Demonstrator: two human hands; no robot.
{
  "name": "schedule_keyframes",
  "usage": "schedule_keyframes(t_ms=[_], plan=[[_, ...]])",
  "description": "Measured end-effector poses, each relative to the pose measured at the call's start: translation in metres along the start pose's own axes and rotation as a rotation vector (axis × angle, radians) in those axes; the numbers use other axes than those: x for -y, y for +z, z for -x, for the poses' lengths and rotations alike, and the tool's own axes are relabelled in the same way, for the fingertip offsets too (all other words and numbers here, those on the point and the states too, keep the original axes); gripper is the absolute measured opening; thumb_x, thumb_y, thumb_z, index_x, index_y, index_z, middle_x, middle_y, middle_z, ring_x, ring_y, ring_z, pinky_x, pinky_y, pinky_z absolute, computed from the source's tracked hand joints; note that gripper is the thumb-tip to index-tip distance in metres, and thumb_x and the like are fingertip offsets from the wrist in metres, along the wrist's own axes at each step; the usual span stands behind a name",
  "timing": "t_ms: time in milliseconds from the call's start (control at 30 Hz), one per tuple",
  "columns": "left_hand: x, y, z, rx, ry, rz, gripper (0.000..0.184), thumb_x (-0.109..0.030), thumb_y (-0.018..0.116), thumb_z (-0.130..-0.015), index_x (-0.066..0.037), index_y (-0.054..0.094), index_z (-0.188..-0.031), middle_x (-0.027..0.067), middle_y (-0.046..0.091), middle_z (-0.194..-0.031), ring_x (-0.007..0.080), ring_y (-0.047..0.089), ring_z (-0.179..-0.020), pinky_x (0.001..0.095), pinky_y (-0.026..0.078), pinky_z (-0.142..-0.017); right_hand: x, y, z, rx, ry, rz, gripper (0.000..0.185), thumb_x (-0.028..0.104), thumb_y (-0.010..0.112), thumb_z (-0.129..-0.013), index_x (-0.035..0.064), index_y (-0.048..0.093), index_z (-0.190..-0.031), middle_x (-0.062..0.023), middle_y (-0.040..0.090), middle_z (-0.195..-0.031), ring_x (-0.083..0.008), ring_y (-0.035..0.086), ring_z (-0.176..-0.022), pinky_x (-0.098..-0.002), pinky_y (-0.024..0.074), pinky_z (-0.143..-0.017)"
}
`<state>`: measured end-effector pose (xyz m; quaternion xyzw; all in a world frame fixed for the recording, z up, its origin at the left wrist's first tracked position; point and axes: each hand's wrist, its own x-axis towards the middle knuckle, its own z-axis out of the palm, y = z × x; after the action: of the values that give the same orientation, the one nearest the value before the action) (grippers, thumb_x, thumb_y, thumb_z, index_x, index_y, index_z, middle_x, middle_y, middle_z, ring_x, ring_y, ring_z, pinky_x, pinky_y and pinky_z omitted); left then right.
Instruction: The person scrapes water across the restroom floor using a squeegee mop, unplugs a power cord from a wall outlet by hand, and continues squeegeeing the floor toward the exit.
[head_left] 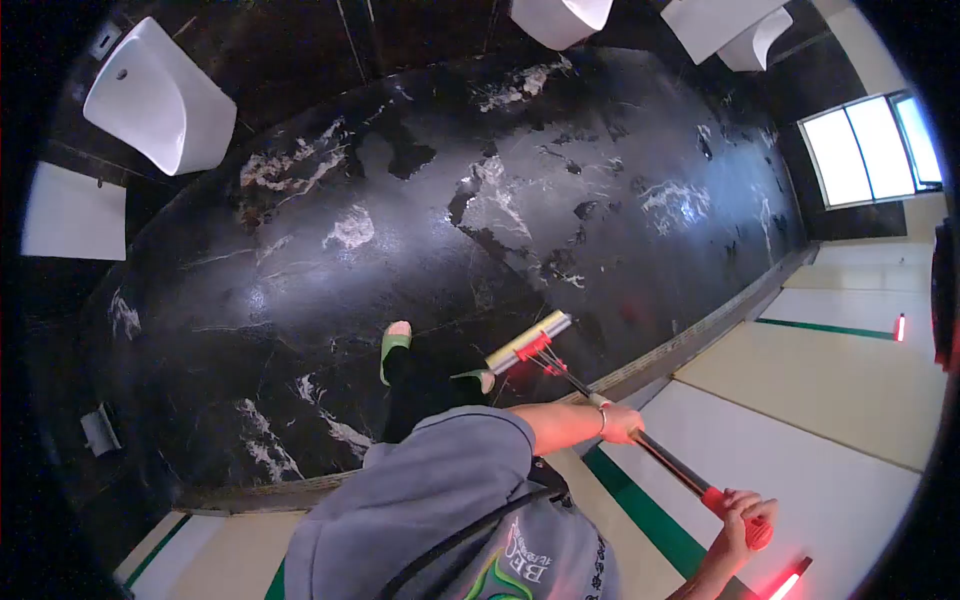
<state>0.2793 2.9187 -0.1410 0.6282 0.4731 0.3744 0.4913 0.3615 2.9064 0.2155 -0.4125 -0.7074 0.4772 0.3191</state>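
A sponge mop slants across the right half of the view, with a yellow sponge head (528, 342) in a red frame and a metal handle (672, 465). My left hand (622, 423) is closed around the middle of that handle, a band on its wrist. At the top end, my right hand (750, 512) wraps the red grip (758, 535). The sponge head is low, just beyond my right foot (484, 380); whether it presses on the floor I cannot tell. My left foot (396, 338), in a green slipper, stands on the dark floor.
Black marble-patterned floor (400, 270) shines with reflections. White urinals (165, 100) line the far wall, with white panels (75, 212) beside some. To the right are a window (868, 150) and a pale wall (850, 390) with a green stripe. A grey object (100, 430) sits far left.
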Motion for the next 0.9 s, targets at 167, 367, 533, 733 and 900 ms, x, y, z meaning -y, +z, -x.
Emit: schedule_keyframes(t_ms=[167, 367, 533, 733, 900], plan=[[-0.003, -0.021, 0.004, 0.084, 0.004, -0.001, 0.018, -0.023, 0.07, -0.072, -0.012, 0.061, -0.081, 0.0127, 0.064, -0.076, 0.0347, 0.063, -0.078, 0.0467, 0.047, -0.064, -0.003, 0.07, -0.019, 0.164, -0.073, -0.05, 0.03, 0.0, 0.071, -0.071, 0.0057, 0.042, -0.077, -0.0093, 0.054, -0.068, -0.0235, 0.057, -0.067, -0.0458, 0.0514, -0.074], [-0.038, -0.127, 0.065, -0.12, 0.066, -0.052, 0.019, -0.024, 0.072, -0.07, -0.01, 0.064, -0.08, 0.0101, 0.066, -0.077, 0.0328, 0.064, -0.078, 0.046, 0.049, -0.064, 0.047, 0.14, -0.047, 0.326, -0.293, -0.084, 0.026, 0.012, 0.065, -0.081, 0.0069, 0.039, -0.081, -0.0157, 0.051, -0.073, -0.021, 0.048, -0.061, -0.0522, 0.0473, -0.061], [-0.073, -0.265, 0.151, -0.334, -0.109, -0.204, 0.019, -0.021, 0.072, -0.066, -0.008, 0.061, -0.074, 0.012, 0.064, -0.07, 0.0335, 0.065, -0.073, 0.0469, 0.049, -0.062, 0.114, 0.192, -0.099, 0.71, -0.544, -0.505, 0.023, 0.0, 0.06, -0.075, 0.0076, 0.039, -0.076, -0.0103, 0.046, -0.062, -0.0231, 0.044, -0.056, -0.0409, 0.0437, -0.057], [-0.006, -0.425, 0.319, -0.994, -0.528, -0.593, 0.012, -0.014, 0.065, -0.063, -0.01, 0.056, -0.069, 0.0101, 0.059, -0.065, 0.0322, 0.061, -0.068, 0.0472, 0.047, -0.059, 0.095, 0.364, -0.162, 0.73, -0.534, -0.569, 0.022, 0.007, 0.066, -0.081, 0.0086, 0.043, -0.08, -0.0099, 0.054, -0.072, -0.0237, 0.057, -0.069, -0.0415, 0.0502, -0.056], [0.092, -0.535, 0.497, -1.011, -1.025, -0.721, 0.025, -0.015, 0.067, -0.067, -0.013, 0.058, -0.09, 0.0124, 0.06, -0.073, 0.0351, 0.061, -0.075, 0.0476, 0.049, -0.067, 0.042, 0.582, -0.184, 0.726, -0.074, -0.573, 0.02, -0.001, 0.064, -0.079, 0.008, 0.046, -0.083, -0.0054, 0.053, -0.08, -0.0193, 0.056, -0.079, -0.0503, 0.0442, -0.094]])
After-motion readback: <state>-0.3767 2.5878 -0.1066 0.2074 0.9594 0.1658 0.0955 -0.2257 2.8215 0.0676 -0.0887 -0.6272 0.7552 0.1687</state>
